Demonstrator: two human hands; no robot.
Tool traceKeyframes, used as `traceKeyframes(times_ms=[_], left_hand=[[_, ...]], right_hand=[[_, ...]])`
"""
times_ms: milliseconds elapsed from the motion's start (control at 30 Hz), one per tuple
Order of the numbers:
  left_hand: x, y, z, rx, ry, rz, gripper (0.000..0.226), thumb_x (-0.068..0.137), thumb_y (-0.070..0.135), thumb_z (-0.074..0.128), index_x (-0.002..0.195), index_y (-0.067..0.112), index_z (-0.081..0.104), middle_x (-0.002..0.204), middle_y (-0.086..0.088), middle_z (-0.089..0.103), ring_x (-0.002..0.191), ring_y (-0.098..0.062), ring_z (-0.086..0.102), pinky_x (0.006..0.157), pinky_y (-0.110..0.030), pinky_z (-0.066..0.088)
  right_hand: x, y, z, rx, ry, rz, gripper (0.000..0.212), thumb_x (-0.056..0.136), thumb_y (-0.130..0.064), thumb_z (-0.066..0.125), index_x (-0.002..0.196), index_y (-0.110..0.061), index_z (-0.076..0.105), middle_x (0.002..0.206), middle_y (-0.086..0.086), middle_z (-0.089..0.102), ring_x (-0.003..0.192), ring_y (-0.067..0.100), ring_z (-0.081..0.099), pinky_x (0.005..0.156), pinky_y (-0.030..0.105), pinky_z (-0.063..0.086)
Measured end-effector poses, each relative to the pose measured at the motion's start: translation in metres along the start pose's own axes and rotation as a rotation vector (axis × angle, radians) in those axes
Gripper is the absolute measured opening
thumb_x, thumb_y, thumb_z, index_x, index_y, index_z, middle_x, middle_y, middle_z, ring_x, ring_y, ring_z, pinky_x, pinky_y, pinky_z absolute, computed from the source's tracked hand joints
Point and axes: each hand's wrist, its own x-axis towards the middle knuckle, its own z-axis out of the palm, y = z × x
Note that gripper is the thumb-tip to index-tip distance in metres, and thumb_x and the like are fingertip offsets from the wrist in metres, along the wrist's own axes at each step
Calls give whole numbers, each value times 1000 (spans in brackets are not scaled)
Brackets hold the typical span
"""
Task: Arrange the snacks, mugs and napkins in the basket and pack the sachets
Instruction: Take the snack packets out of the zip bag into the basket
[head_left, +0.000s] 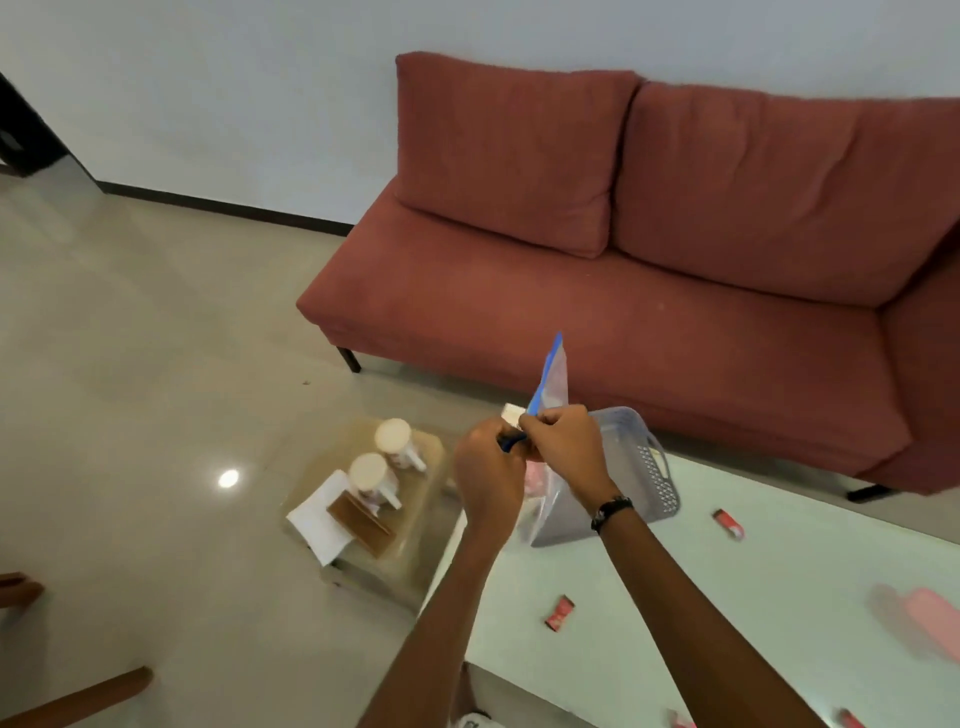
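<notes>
My left hand (488, 467) and my right hand (563, 447) both pinch the blue-strip top of a clear zip bag (551, 382), held above the table's left end. Something pink shows through the bag's lower part. Behind the bag stands a grey plastic basket (649, 467). Red sachets lie loose on the white table: one (727, 523) right of the basket, one (559, 613) near my right forearm. Two white mugs (393, 439) (370, 475) stand on a low glass side table (415, 530) beside white napkins (317, 514) and a brown packet (361, 522).
A red sofa (623, 291) runs behind the table. A blurred pink packet (930, 618) lies at the table's right edge, and more red sachets (852, 719) sit at the bottom edge. Wooden chair parts (78, 699) show at the lower left on the tiled floor.
</notes>
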Motion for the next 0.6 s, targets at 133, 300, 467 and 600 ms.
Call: traceKeyframes(times_ms=[133, 300, 467, 600], left_hand=[[-77, 44, 41, 46, -60, 96, 8, 85, 13, 59, 85, 9, 66, 86, -6, 69, 76, -18, 59, 62, -24, 40], [-163, 79, 73, 186, -37, 347, 17, 86, 14, 63, 90, 0, 70, 84, -16, 72, 72, -29, 67, 64, -34, 55], [-198, 107, 95, 75, -37, 340, 15, 83, 12, 67, 79, -3, 70, 75, -17, 72, 66, -27, 65, 65, -32, 55], [-218, 119, 111, 21, -87, 340, 18, 86, 15, 65, 79, -1, 69, 76, -16, 70, 66, -23, 60, 67, -32, 53]], right_hand=[[-34, 42, -85, 21, -13, 74, 24, 79, -8, 61, 67, 11, 66, 73, 30, 69, 70, 36, 71, 69, 48, 60], [-66, 77, -174, 192, 30, 185, 27, 83, -2, 62, 57, -8, 65, 62, 8, 68, 49, 9, 69, 47, 16, 55], [-97, 93, -226, 301, 87, 228, 12, 80, -7, 69, 75, 4, 70, 70, 13, 71, 53, 11, 70, 48, 18, 54], [-118, 105, -245, 198, 41, 295, 16, 78, -13, 72, 76, 3, 70, 71, 8, 70, 60, 14, 70, 51, 18, 56]])
